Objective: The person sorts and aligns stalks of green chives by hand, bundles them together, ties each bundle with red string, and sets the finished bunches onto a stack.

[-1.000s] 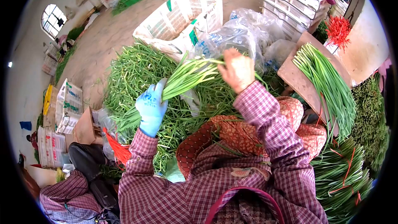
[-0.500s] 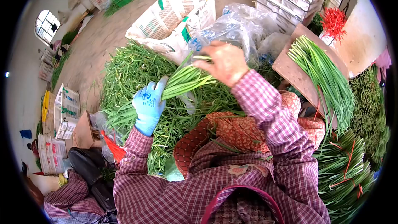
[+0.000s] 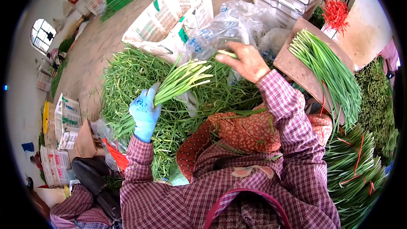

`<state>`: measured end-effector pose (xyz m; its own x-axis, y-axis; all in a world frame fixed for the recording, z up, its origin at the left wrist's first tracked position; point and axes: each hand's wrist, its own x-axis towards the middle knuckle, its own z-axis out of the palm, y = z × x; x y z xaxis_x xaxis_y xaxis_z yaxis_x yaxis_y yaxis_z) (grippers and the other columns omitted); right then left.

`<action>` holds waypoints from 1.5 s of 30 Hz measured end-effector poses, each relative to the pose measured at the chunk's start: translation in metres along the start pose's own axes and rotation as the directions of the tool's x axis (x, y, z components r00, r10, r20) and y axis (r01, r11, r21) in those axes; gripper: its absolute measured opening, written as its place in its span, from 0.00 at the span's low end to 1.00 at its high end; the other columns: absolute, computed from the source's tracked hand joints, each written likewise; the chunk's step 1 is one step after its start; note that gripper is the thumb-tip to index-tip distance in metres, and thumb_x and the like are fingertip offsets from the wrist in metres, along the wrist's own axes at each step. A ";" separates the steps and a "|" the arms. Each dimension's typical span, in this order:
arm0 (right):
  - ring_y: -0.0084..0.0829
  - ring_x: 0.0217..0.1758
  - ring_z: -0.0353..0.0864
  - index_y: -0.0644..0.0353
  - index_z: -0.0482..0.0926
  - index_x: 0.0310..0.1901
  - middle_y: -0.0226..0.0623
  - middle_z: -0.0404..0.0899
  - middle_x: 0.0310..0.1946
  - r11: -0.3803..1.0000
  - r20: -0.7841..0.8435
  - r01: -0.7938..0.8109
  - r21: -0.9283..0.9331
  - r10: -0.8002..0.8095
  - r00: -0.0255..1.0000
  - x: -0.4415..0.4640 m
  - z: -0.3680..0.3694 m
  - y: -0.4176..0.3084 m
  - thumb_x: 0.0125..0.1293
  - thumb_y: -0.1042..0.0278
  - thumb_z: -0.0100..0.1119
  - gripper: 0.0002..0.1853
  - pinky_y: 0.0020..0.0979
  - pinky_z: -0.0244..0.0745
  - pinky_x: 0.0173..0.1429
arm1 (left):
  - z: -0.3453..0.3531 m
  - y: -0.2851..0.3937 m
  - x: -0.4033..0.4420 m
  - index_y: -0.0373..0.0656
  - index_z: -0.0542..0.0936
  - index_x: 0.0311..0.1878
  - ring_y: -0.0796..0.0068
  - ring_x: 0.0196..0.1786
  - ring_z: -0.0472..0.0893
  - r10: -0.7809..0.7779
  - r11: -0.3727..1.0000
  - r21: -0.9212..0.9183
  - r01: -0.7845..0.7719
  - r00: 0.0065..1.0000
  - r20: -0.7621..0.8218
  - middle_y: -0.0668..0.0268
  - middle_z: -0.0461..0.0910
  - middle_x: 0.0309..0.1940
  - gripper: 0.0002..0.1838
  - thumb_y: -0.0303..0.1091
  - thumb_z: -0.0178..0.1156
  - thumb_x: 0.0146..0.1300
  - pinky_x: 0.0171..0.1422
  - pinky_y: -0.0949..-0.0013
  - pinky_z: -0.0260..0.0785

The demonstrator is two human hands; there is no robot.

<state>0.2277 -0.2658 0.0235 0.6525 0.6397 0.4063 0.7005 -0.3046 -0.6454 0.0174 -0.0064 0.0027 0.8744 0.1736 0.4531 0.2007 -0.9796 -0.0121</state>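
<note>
"What do the fingers have?"

"The bare right hand (image 3: pixel 249 62) is closed in a pinch, thumb against fingers, on a pale stalk piece (image 3: pixel 227 54). The gloved left hand (image 3: pixel 145 111) is wrapped around a bunch of green stalks (image 3: pixel 181 78), its pale ends fanned toward two o'clock."

"What's changed?"

"Half a second ago the right hand was at those pale ends. It has since drawn off toward three o'clock, leaving a gap. I'd judge the piece parted from the rest, with the bunch kept in the left hand."

"And around them?"

"Beneath the bunch, a heap of loose stalks (image 3: pixel 131 72). Going round from the bunch: a white crate (image 3: pixel 201 15) at twelve, plastic bags (image 3: pixel 224 29) near one, a board (image 3: pixel 296 72) bearing more stalks (image 3: pixel 326 72) at three, tied bundles (image 3: pixel 348 157) at four."
</note>
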 end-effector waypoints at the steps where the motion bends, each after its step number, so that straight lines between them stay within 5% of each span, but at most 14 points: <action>1: 0.43 0.45 0.83 0.60 0.80 0.47 0.47 0.83 0.42 0.991 0.151 -0.109 0.077 0.096 0.984 0.002 -0.005 -0.017 0.63 0.50 0.60 0.20 0.37 0.77 0.53 | 0.001 0.001 0.001 0.61 0.74 0.57 0.64 0.33 0.80 0.006 1.000 0.000 -0.006 1.000 -0.001 0.68 0.78 0.33 0.35 0.31 0.69 0.40 0.36 0.65 0.72; 2: 0.44 0.45 0.83 0.61 0.79 0.49 0.48 0.83 0.41 0.994 0.052 0.056 0.093 -0.061 0.997 0.002 0.009 -0.006 0.63 0.53 0.60 0.20 0.38 0.75 0.54 | 0.001 0.003 0.002 0.60 0.74 0.57 0.63 0.33 0.81 0.012 1.000 -0.017 -0.012 1.000 -0.015 0.67 0.78 0.34 0.35 0.31 0.69 0.41 0.36 0.65 0.72; 8: 0.48 0.45 0.82 0.63 0.81 0.48 0.54 0.82 0.38 0.953 0.180 -0.162 0.255 0.118 0.976 0.003 0.016 -0.003 0.62 0.56 0.61 0.19 0.42 0.74 0.53 | 0.010 0.006 0.002 0.57 0.77 0.53 0.62 0.35 0.83 0.012 0.983 -0.183 -0.031 0.995 -0.103 0.64 0.82 0.37 0.28 0.29 0.67 0.44 0.38 0.65 0.76; 13: 0.45 0.36 0.84 0.59 0.82 0.42 0.48 0.83 0.33 0.997 -0.098 0.012 -0.080 -0.020 0.995 -0.003 0.011 0.019 0.61 0.62 0.63 0.12 0.40 0.78 0.45 | 0.014 0.008 0.000 0.46 0.78 0.51 0.63 0.41 0.84 -0.022 0.940 -0.341 -0.010 0.996 -0.091 0.60 0.83 0.41 0.21 0.23 0.64 0.50 0.45 0.70 0.76; 16: 0.40 0.32 0.83 0.53 0.82 0.36 0.40 0.82 0.28 0.883 -0.141 -0.224 -0.413 0.181 0.973 -0.015 -0.006 0.030 0.60 0.60 0.64 0.08 0.38 0.79 0.39 | 0.021 -0.001 -0.004 0.47 0.78 0.50 0.61 0.40 0.85 -0.166 0.867 -0.483 0.124 0.985 -0.047 0.59 0.84 0.39 0.22 0.25 0.66 0.48 0.44 0.67 0.77; 17: 0.33 0.28 0.82 0.50 0.82 0.35 0.34 0.81 0.29 0.901 -0.210 -0.095 -0.424 0.004 0.978 -0.024 0.000 0.040 0.60 0.58 0.65 0.08 0.35 0.80 0.32 | 0.020 -0.004 -0.006 0.46 0.78 0.50 0.62 0.41 0.85 -0.190 0.878 -0.454 0.152 0.981 -0.039 0.58 0.84 0.38 0.22 0.25 0.66 0.49 0.45 0.68 0.76; 22: 0.21 0.22 0.79 0.52 0.83 0.35 0.29 0.80 0.27 0.966 -0.234 0.027 -0.255 -0.089 0.968 -0.028 0.029 -0.028 0.57 0.53 0.67 0.13 0.27 0.76 0.24 | 0.027 0.009 -0.003 0.44 0.77 0.49 0.71 0.36 0.83 -0.196 0.867 -0.475 0.151 0.980 -0.047 0.61 0.83 0.35 0.18 0.27 0.66 0.53 0.42 0.71 0.74; 30: 0.37 0.26 0.81 0.63 0.82 0.34 0.40 0.81 0.32 0.986 -0.236 0.062 -0.156 -0.098 0.967 -0.014 0.066 -0.040 0.55 0.58 0.68 0.15 0.39 0.77 0.33 | 0.032 0.028 0.004 0.45 0.76 0.54 0.65 0.41 0.85 -0.205 0.817 -0.556 0.156 0.978 -0.027 0.57 0.84 0.38 0.24 0.27 0.67 0.50 0.44 0.67 0.76; 33: 0.35 0.31 0.84 0.66 0.83 0.38 0.45 0.83 0.29 0.944 0.016 -0.041 0.327 0.038 0.999 -0.022 0.029 -0.055 0.57 0.59 0.67 0.16 0.36 0.78 0.40 | 0.035 0.021 0.004 0.40 0.76 0.54 0.74 0.38 0.82 -0.260 0.608 -0.769 0.198 0.965 0.043 0.64 0.84 0.37 0.23 0.28 0.67 0.54 0.45 0.72 0.75; 36: 0.32 0.29 0.82 0.64 0.84 0.37 0.41 0.84 0.30 0.898 0.196 -0.117 0.424 0.035 0.980 -0.032 -0.003 -0.050 0.61 0.57 0.65 0.16 0.33 0.75 0.37 | 0.031 0.008 -0.001 0.37 0.77 0.50 0.77 0.32 0.79 -0.333 0.054 -0.854 0.518 0.816 0.473 0.65 0.81 0.35 0.19 0.28 0.68 0.55 0.38 0.74 0.74; 37: 0.31 0.28 0.81 0.63 0.84 0.37 0.41 0.83 0.29 0.884 0.157 -0.087 0.460 0.016 0.987 -0.035 -0.003 -0.043 0.62 0.57 0.65 0.15 0.33 0.74 0.36 | 0.025 0.012 -0.002 0.38 0.76 0.42 0.75 0.21 0.74 -0.280 -0.009 -0.849 0.528 0.814 0.509 0.66 0.76 0.24 0.14 0.36 0.65 0.58 0.24 0.73 0.67; 38: 0.31 0.28 0.80 0.62 0.84 0.36 0.40 0.83 0.28 0.868 0.116 -0.056 0.494 -0.001 0.993 -0.037 0.001 -0.035 0.62 0.57 0.64 0.15 0.33 0.73 0.35 | 0.026 0.011 -0.005 0.38 0.76 0.42 0.75 0.21 0.74 -0.285 -0.007 -0.851 0.524 0.815 0.504 0.66 0.76 0.24 0.14 0.36 0.65 0.58 0.24 0.73 0.67; 42: 0.41 0.32 0.83 0.60 0.83 0.36 0.44 0.82 0.30 0.999 -0.022 0.017 -0.050 -0.018 1.000 -0.039 0.029 -0.006 0.61 0.56 0.64 0.14 0.37 0.76 0.37 | 0.041 0.010 -0.016 0.38 0.72 0.46 0.74 0.21 0.71 -0.025 -0.312 -0.788 0.531 0.824 0.565 0.64 0.70 0.24 0.18 0.42 0.59 0.62 0.24 0.71 0.66; 45: 0.36 0.31 0.82 0.64 0.81 0.34 0.42 0.82 0.30 0.979 -0.248 0.100 0.176 -0.054 0.967 -0.020 0.037 -0.035 0.61 0.62 0.64 0.12 0.35 0.76 0.37 | 0.039 0.020 -0.019 0.39 0.72 0.46 0.74 0.22 0.71 0.087 -0.371 -0.767 0.524 0.842 0.533 0.64 0.70 0.26 0.18 0.42 0.59 0.62 0.25 0.70 0.66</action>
<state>0.1796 -0.2419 0.0146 0.6649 0.4600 0.5884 0.7002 -0.1098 -0.7054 0.0222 -0.0255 -0.0405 0.9888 0.1151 -0.0947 0.0448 0.3764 0.9254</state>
